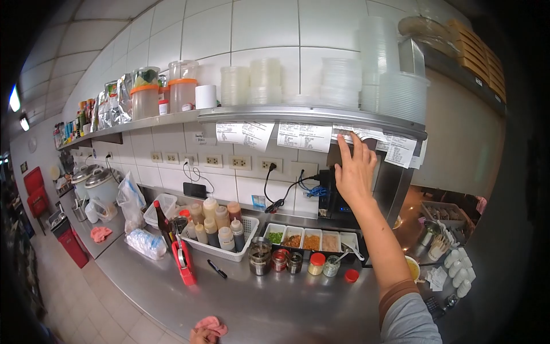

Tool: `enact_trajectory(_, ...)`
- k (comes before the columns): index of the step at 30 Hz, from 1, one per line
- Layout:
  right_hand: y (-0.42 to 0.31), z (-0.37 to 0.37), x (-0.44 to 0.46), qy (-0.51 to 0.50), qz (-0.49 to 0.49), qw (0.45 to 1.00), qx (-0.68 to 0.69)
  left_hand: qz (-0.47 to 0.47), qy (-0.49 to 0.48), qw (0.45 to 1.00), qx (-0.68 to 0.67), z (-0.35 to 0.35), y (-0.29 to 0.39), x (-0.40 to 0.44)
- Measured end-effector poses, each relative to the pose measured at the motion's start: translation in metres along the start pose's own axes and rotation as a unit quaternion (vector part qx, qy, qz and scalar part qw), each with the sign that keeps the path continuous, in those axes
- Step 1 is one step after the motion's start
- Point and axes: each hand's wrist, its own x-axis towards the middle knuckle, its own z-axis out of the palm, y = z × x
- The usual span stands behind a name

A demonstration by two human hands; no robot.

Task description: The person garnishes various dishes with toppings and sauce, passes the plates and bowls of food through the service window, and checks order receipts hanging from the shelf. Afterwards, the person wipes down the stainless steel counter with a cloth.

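My right hand point(355, 170) is raised to the shelf's metal edge, its fingers stretched out and apart. The fingertips touch or lie just over a printed order slip point(342, 131) tucked under that edge. More order slips point(304, 136) hang in a row to the left, and others point(400, 151) hang to the right. At the bottom of the view, my left hand point(200, 336) is partly cut off, closed on a pink cloth point(212, 325) at the counter's front edge.
On the steel counter point(240, 304) stand a basket of squeeze bottles point(233, 254), a red tape dispenser point(183, 262), a marker point(217, 269), several jars point(260, 257) and a tray of toppings point(312, 240). Stacked plastic containers point(395, 94) fill the shelf above.
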Motion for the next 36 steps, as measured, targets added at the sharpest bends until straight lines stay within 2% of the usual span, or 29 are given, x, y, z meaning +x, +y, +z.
enact_trajectory(2,0.000,0.000,0.000,0.003,-0.001,1.000,0.002,0.031,0.020,0.999,-0.007,0.004,-0.003,0.000)
enact_trajectory(5,-0.002,-0.001,-0.001,0.004,-0.005,1.000,-0.004,-0.012,-0.014,1.000,-0.001,0.002,-0.002,0.000)
enact_trajectory(8,-0.004,0.000,-0.003,0.011,-0.015,1.000,-0.012,0.022,0.016,1.000,0.009,0.006,-0.006,-0.001)
enact_trajectory(11,-0.004,0.003,-0.003,0.022,-0.009,1.000,-0.003,-0.006,-0.013,1.000,0.004,0.006,-0.007,-0.001)
enact_trajectory(17,-0.004,0.002,0.000,0.028,0.012,0.999,0.029,0.044,0.024,0.999,-0.014,0.007,-0.007,-0.001)
enact_trajectory(29,-0.025,0.011,0.007,0.055,0.046,0.997,0.020,0.023,-0.013,1.000,0.002,0.005,-0.009,0.000)
enact_trajectory(36,-0.016,0.005,0.005,0.069,0.055,0.995,0.055,0.041,0.011,0.999,0.006,0.012,-0.018,0.000)
